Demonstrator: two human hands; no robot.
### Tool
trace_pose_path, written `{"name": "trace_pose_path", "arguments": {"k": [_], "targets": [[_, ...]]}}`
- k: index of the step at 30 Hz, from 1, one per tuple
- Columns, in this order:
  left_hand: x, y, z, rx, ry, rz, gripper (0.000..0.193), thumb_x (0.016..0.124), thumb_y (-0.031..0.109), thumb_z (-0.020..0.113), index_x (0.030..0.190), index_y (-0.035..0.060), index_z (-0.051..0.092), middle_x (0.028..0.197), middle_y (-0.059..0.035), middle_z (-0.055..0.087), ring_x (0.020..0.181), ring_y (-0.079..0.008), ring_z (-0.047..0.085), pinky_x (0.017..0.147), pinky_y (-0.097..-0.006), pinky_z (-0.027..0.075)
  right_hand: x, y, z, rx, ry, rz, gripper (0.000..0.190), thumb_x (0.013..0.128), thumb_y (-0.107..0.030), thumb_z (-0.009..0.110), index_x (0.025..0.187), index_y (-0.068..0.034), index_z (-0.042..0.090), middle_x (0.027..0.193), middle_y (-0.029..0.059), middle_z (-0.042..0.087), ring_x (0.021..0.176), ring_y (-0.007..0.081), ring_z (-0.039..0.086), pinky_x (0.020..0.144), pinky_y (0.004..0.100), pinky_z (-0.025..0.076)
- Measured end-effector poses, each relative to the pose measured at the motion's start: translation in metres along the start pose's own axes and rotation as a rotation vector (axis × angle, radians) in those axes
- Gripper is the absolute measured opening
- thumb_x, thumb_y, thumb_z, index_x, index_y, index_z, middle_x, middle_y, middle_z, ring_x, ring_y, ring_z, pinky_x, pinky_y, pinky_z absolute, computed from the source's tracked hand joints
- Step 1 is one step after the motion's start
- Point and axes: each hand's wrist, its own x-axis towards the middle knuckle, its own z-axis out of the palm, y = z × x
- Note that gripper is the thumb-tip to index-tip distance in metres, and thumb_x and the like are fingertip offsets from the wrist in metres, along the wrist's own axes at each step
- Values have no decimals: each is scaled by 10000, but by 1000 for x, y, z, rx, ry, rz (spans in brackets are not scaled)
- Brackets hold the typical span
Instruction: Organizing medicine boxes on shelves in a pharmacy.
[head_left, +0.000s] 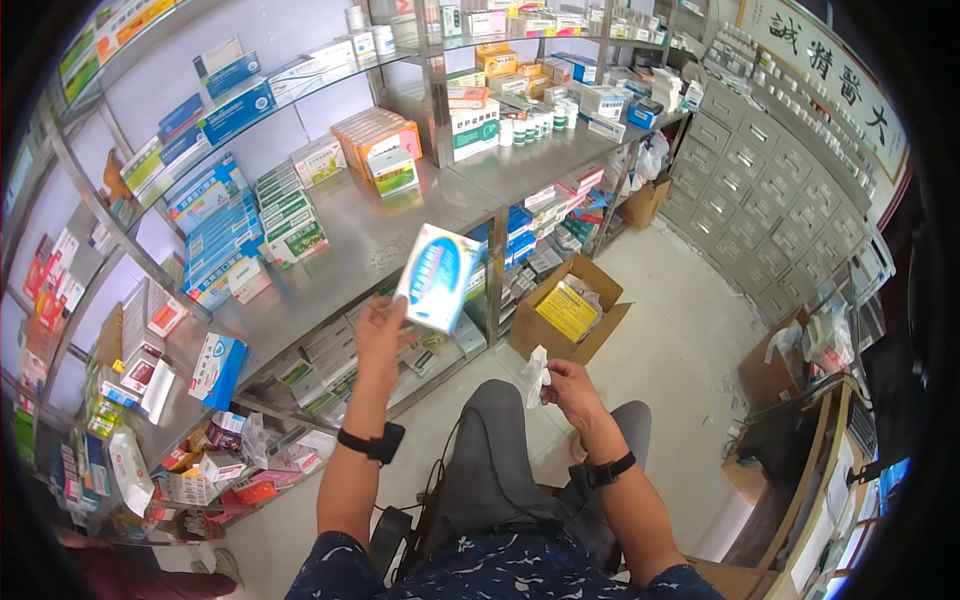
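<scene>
My left hand (381, 339) grips a white medicine box with a blue oval (436, 279) by its lower left corner. The box is tilted and held up in front of the metal shelf's edge. A crumpled white tissue (537, 376) is pinched in the fingers of my right hand (573, 391), above my knees. Below and behind the left hand, more flat medicine cartons (328, 352) lie on the lower shelf. On the metal shelf top (375, 240) stand a row of green and white boxes (291, 217) and a stack of blue boxes (221, 244).
An open cardboard box (611, 319) with a yellow carton (568, 310) stands on the floor ahead. Grey drawer cabinets (750, 187) line the far right. A wooden desk (806, 480) is at my right. Another person's leg (142, 574) shows at lower left.
</scene>
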Motion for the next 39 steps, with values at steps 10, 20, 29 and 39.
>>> {"name": "trace_pose_path", "arguments": {"k": [10, 20, 29, 39], "targets": [[63, 21, -33, -3, 243, 128, 377, 853, 166, 699, 1086, -38, 484, 965, -105, 548, 812, -188, 611, 734, -346, 599, -3, -1, 8, -18, 52, -10, 153, 920, -76, 560, 1015, 23, 627, 763, 40, 627, 606, 106, 580, 530, 249, 476], [29, 43, -72, 812, 350, 483, 431, 756, 240, 735, 1116, 38, 614, 1050, -132, 619, 899, -242, 595, 763, -376, 479, -18, -31, -17, -55, 177, -74, 177, 929, -91, 535, 1029, 6, 645, 779, 30, 632, 610, 100, 571, 564, 249, 481], [6, 128, -221, 1868, 883, 619, 609, 727, 367, 734, 1218, 59, 543, 1219, -234, 549, 1170, -400, 474, 1003, -518, 326, -37, -54, -49, 26, 249, -149, 177, 931, -92, 527, 1025, 13, 635, 766, 38, 632, 603, 111, 574, 546, 247, 470], [-30, 159, -242, 1746, 621, 74, 790, 629, 407, 787, 1286, 95, 478, 1198, -210, 578, 1087, -406, 552, 908, -489, 450, -56, -49, -47, 35, 286, -147, 145, 936, -104, 530, 975, -13, 636, 777, 25, 628, 612, 97, 567, 552, 239, 470]]}}
